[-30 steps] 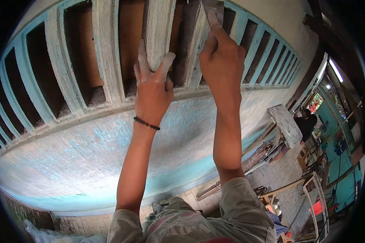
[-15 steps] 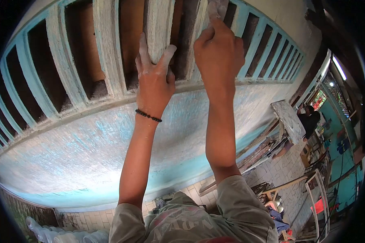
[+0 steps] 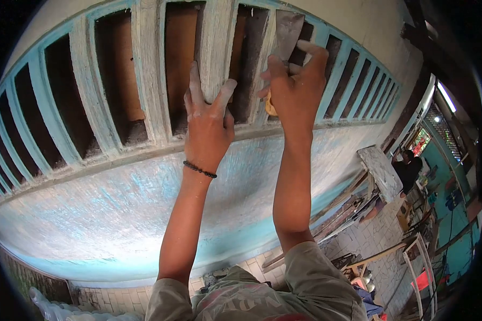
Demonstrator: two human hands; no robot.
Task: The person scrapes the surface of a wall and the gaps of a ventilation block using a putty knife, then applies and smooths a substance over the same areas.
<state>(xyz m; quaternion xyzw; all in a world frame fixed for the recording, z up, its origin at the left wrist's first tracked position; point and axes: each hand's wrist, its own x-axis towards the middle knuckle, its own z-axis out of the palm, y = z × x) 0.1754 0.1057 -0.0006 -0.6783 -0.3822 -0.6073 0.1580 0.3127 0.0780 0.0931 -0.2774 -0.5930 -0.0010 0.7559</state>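
My left hand (image 3: pixel 209 125), dusty at the fingertips and with a dark bead bracelet at the wrist, grips the lower part of a wooden slat (image 3: pixel 216 45). Its fingers lie along the left side and the thumb along the right. The slat looks scraped, pale and bare. In my right hand (image 3: pixel 300 93) is a scraper (image 3: pixel 290 32), with its grey, broad blade pointing up in front of a neighbouring slat. Part of a yellowish handle shows below the fingers; the rest is hidden by my hand. My right index finger is lifted off the tool.
Other slats (image 3: pixel 40 96) keep light blue paint, with dark gaps between them. Below runs a patchy white-and-blue wall (image 3: pixel 118 214). At right are a person (image 3: pixel 408 167), a stained board (image 3: pixel 380 170) and a leaning frame (image 3: pixel 409 262). Clear plastic items (image 3: pixel 64 310) lie lower left.
My right hand has turned and loosened from a tight fist around the scraper, so more of its blade and handle show. My left hand stays on the same slat. The view has shifted slightly.
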